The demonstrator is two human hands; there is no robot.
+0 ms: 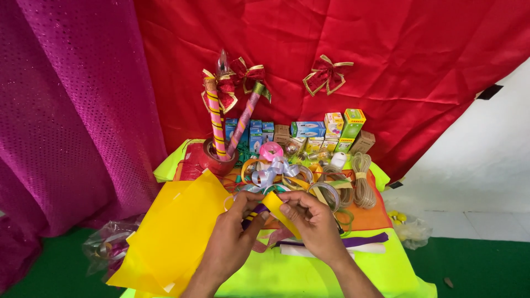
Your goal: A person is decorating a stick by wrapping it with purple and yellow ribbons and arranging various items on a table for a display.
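Item, far left: magenta sequinned drape (66,110), then a clear plastic bag (107,245) on the green floor and yellow sheets (176,232) overlapping the lime-green table cover (309,276). Centre: left hand (234,229) and right hand (309,221), both pinched narrow on one folded yellow ribbon strip (274,205) held low over the table, touching each other; behind, two striped wrapped sticks (218,124) in a red pot (218,160). Right: curled ribbon pile (287,174), small boxes (326,132), coiled cord (361,187), red bow (327,74) on red cloth.

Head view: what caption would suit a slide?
Both hands pinch a yellow ribbon strip above yellow paper sheets and ribbon rolls.
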